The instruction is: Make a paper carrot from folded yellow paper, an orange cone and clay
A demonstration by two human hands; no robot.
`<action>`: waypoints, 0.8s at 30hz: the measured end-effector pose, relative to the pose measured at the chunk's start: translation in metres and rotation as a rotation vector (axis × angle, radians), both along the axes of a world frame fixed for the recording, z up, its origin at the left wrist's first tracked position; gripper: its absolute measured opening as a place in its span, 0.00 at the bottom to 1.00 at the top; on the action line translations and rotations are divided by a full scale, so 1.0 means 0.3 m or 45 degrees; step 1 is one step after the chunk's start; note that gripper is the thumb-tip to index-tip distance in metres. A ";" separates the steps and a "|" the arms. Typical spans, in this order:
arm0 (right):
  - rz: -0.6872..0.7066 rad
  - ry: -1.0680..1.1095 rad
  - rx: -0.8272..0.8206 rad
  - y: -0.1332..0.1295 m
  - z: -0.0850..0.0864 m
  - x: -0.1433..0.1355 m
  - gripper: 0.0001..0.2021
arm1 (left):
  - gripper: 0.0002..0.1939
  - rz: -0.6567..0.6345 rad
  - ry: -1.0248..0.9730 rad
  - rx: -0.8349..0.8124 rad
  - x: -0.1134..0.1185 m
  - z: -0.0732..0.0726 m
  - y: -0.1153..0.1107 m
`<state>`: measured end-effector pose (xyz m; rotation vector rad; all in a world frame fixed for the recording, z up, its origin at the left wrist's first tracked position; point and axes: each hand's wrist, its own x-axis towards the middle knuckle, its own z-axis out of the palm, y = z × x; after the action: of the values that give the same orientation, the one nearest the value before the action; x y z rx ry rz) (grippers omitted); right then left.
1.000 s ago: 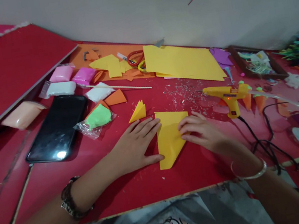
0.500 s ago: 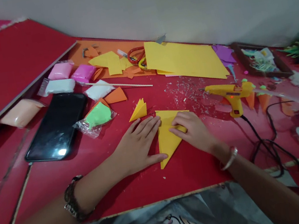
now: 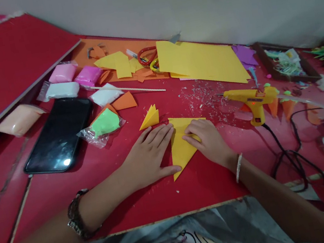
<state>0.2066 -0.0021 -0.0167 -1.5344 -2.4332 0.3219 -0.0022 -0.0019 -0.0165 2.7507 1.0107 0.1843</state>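
A folded piece of yellow paper (image 3: 181, 147), tapering to a point at the near end, lies on the red table between my hands. My left hand (image 3: 151, 152) rests flat with its fingers spread, fingertips and thumb touching the paper's left edge. On the paper's right side is my right hand (image 3: 206, 139), its fingers curled and pressed together on the sheet; whether they pinch its edge is hidden. Just beyond my left hand sits a small pleated yellow paper piece (image 3: 149, 117).
A black phone (image 3: 60, 134) and bagged clay, including a green lump (image 3: 105, 122), lie at the left. Large yellow sheets (image 3: 201, 61) cover the back, beside red-handled scissors (image 3: 147, 56). A yellow glue gun (image 3: 251, 100) with its black cord stands at the right, near a brown tray (image 3: 267, 64).
The camera view has shifted slightly. My right wrist has tilted a little and its bangle has slid, while both hands stay at the yellow paper.
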 end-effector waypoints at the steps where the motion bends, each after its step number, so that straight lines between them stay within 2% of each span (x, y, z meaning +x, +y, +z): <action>1: -0.002 -0.011 0.000 0.000 -0.001 0.000 0.08 | 0.42 -0.002 0.001 0.000 0.000 0.000 0.000; 11: 0.003 -0.083 0.034 0.003 -0.008 -0.003 0.10 | 0.43 0.003 -0.001 -0.005 0.003 -0.001 -0.002; 24: -0.004 -0.190 0.072 -0.002 -0.001 -0.015 0.10 | 0.40 0.013 0.079 0.039 0.007 0.007 -0.027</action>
<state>0.2022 -0.0027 -0.0169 -1.5909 -2.5283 0.1411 -0.0002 -0.0100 -0.0143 2.7952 1.0464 0.1172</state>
